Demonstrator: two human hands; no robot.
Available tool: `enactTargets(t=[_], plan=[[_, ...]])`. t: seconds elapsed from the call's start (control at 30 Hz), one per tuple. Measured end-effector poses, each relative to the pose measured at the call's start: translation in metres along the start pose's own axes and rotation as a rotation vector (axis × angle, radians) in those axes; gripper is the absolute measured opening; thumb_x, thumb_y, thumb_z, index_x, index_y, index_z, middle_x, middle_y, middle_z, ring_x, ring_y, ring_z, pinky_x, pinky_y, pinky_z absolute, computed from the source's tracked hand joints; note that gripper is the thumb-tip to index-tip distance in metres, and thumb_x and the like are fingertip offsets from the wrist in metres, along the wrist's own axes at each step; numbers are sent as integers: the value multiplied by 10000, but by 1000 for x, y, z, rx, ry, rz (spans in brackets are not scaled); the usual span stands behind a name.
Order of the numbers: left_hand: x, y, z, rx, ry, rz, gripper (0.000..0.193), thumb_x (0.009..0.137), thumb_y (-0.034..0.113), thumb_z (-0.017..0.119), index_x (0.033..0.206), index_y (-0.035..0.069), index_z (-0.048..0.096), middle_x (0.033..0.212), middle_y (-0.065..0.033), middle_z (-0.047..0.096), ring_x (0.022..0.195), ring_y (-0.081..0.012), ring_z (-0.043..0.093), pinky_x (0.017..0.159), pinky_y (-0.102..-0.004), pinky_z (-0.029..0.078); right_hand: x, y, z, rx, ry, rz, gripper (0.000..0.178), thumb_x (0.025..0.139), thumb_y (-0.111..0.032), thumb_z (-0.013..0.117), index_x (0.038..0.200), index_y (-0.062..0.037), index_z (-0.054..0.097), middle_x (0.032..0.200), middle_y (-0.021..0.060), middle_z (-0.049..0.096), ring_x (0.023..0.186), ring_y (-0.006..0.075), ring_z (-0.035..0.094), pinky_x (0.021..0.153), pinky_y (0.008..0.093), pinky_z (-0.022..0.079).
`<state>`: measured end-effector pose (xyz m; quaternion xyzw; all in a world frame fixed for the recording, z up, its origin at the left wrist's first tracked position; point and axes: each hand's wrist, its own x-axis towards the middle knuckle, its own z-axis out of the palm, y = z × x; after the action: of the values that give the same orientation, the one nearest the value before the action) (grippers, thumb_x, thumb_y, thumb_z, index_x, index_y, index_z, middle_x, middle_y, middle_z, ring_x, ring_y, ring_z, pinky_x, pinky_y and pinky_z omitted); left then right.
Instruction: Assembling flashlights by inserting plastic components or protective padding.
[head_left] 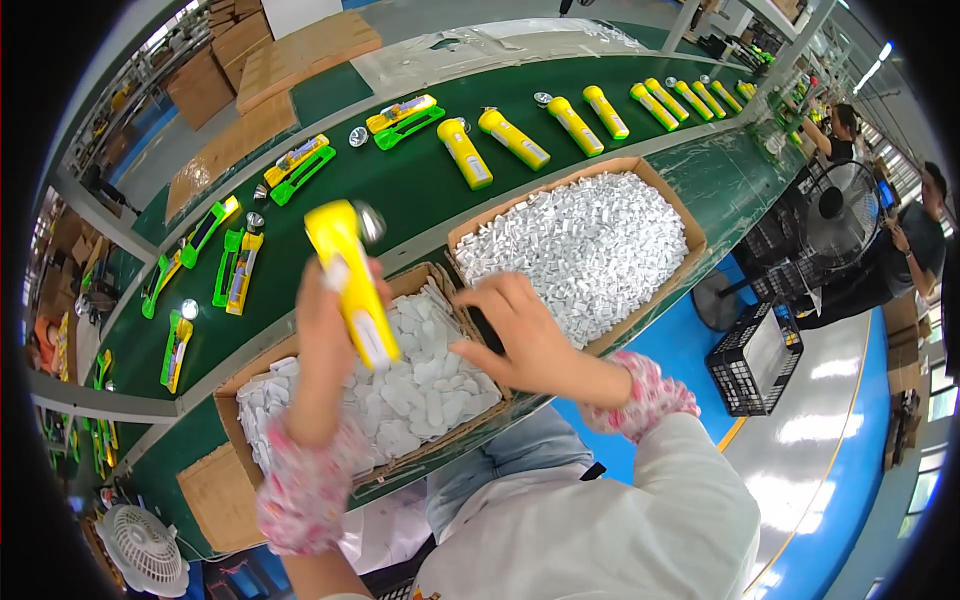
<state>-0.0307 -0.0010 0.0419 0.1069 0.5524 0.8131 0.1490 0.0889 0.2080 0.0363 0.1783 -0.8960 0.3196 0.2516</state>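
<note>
Yellow torch [358, 290] leans over the white bits [420, 390], with the left hand's [325, 330] fingers wrapped round it. The right hand's [520, 330] fingers are spread and look empty. Best hold the torch steady and press softly.

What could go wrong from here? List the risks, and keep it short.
The left hand holds the yellow flashlight above the pale flat pieces; if it slipped, it might land among them. Its silvery reflector sticks out beside the top end and could get knocked. The right hand, open near the small white pieces, might brush some out.
</note>
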Motion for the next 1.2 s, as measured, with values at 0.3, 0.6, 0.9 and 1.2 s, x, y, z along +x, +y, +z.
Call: enactTargets(t=[0.3,0.6,0.9,1.2], plan=[[216,-81,-56,-146,284,-229,352,1000,287,421,1174,-18,440,919,-176,607,748,-315,640,660,-478,565,-57,-4,10,-154,-147,191,530,824,-208,676,1293,-40,493,908,128,486,743,296,559,606,386,482],[240,-107,-17,1261,556,-371,584,849,439,672,1220,8,541,1211,-195,563,1048,-324,591,871,-442,487,-72,29,9,-278,-124,283,253,836,-176,670,1073,-114,603,753,73,522,523,253,561,441,371,439],[-26,-5,-46,1781,-169,43,688,754,125,653,1371,14,369,1290,-215,484,1270,-350,417,1075,-520,251,-95,104,-58,-419,34,365,123,882,-107,614,995,-83,656,780,105,590,598,271,601,531,362,470],[-81,-3,-222,1662,202,452,405,725,-32,529,1125,27,514,1033,-139,524,1042,-327,487,911,-431,311,-122,229,-143,-664,27,277,160,928,-79,564,1063,-31,634,876,165,601,760,359,613,633,398,489]])
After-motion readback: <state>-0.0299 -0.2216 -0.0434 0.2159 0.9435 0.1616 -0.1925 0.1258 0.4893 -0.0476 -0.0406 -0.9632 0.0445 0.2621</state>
